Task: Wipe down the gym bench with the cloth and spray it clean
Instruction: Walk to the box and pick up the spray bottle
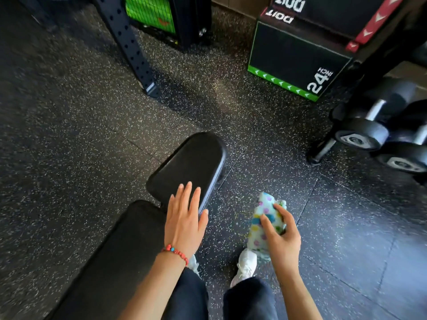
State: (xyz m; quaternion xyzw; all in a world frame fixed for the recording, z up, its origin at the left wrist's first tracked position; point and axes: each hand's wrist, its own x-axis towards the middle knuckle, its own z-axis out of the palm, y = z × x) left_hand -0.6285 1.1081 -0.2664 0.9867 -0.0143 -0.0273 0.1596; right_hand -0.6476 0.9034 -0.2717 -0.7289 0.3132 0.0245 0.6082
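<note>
The black padded gym bench [189, 162] runs from the lower left toward the middle, in two pads with a gap between them. My left hand [183, 218], with a red bead bracelet at the wrist, is flat and open over the near right edge of the far pad. My right hand [283, 236] is to the right of the bench, above the floor, shut on a bunched pale cloth with coloured dots [265, 218]. No spray bottle is in view.
Speckled black rubber floor [80, 135] surrounds the bench. A black rack upright [127, 42] stands at the back left. A black plyo box marked 24 inch [298, 63] is at the back right. A dumbbell rack [379, 132] stands at the right edge. My white shoes [246, 264] are below the hands.
</note>
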